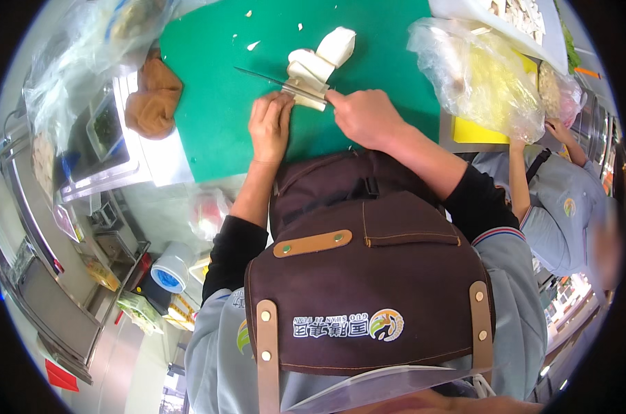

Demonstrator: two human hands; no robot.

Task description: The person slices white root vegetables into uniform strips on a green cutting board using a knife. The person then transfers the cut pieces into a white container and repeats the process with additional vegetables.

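Note:
My right hand [367, 116] grips a kitchen knife [271, 78] by its handle. The thin blade points to the left and lies across a pale piece of what looks like king oyster mushroom [310, 98]. With bent fingers, my left hand [271, 121] steadies the near left end of that piece, close to the blade. Just beyond the knife, more thick white mushroom pieces [336, 46] rest against one another. All of this is on a green cutting board [214, 119], where a few small white scraps [253, 45] are scattered.
A crumpled brown cloth [155, 101] lies at the board's left edge, near clear plastic bags [69, 77]. To the right are a bag [478, 77] over a yellow board [476, 129] and a white tray [551, 31] of cut strips. A co-worker [556, 202] stands on the right, hands at the bags.

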